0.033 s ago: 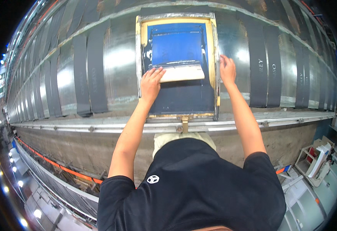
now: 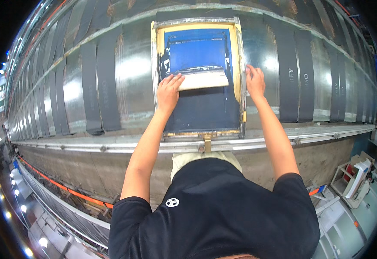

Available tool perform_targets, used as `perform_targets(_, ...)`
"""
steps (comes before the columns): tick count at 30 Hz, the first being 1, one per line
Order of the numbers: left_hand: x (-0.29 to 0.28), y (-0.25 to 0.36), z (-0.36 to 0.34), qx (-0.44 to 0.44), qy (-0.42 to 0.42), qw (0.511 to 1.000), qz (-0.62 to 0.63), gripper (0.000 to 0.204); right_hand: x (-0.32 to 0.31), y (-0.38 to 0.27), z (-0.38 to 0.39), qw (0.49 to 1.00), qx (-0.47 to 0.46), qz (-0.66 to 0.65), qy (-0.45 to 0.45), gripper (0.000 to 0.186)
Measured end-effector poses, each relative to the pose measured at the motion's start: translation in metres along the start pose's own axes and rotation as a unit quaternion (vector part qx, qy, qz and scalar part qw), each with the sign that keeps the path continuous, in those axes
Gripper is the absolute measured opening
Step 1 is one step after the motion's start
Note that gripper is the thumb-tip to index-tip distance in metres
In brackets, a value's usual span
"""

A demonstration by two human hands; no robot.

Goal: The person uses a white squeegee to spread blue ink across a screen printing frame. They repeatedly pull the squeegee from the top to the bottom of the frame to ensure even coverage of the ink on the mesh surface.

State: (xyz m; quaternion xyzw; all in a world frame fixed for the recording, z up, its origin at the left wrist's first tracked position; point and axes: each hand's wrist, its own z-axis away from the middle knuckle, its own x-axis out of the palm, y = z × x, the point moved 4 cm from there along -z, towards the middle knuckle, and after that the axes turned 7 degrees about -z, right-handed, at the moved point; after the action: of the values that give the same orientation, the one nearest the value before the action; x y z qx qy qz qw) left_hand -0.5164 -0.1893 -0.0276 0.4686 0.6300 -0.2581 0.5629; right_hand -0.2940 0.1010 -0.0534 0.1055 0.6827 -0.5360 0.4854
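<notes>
A screen printing frame (image 2: 241, 47) with a blue mesh (image 2: 197, 54) lies on the long table in front of me. Across its middle sits a pale-handled squeegee (image 2: 204, 80), with dark ink along its far edge and over the near part of the mesh. My left hand (image 2: 168, 93) reaches over the frame's left rail, its fingers bent over the squeegee's left end; the thumb is hidden. At the right rail, my right hand (image 2: 255, 82) is closed, thumb and fingertips against the frame's outer edge.
Dark printed fabric strips (image 2: 288, 75) lie in rows on the shiny table on both sides. A metal rail (image 2: 98, 146) runs along the near table edge, with a bracket (image 2: 207, 143) below the frame. A cart (image 2: 352, 179) stands at the lower right.
The view has shifted very slightly. Both hands, the squeegee and the frame keep their places relative to one another.
</notes>
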Motion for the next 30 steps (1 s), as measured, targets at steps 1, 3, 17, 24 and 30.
perform_targets(1,0.005,-0.009,-0.021,0.002,0.003,1.0,0.009,0.057,-0.008,-0.002,-0.002,0.997,-0.031,0.069,-0.012,0.033)
perform_targets(3,0.01,-0.025,-0.056,0.001,0.011,0.999,0.037,0.054,-0.017,-0.023,-0.006,0.974,-0.14,0.178,0.0,0.039)
perform_targets(17,-0.003,-0.009,-0.067,-0.041,-0.107,0.992,0.049,0.036,0.035,-0.086,0.0,0.963,-0.239,-0.029,-0.124,0.042)
perform_targets(24,-0.026,0.037,0.085,-0.031,-0.093,0.994,0.052,0.045,0.009,-0.072,0.153,0.959,-0.204,-0.054,-0.188,0.052)
perform_targets(30,-0.031,0.036,0.083,-0.022,-0.093,0.994,0.056,0.05,0.003,-0.075,0.148,0.957,-0.221,-0.053,-0.182,0.055)
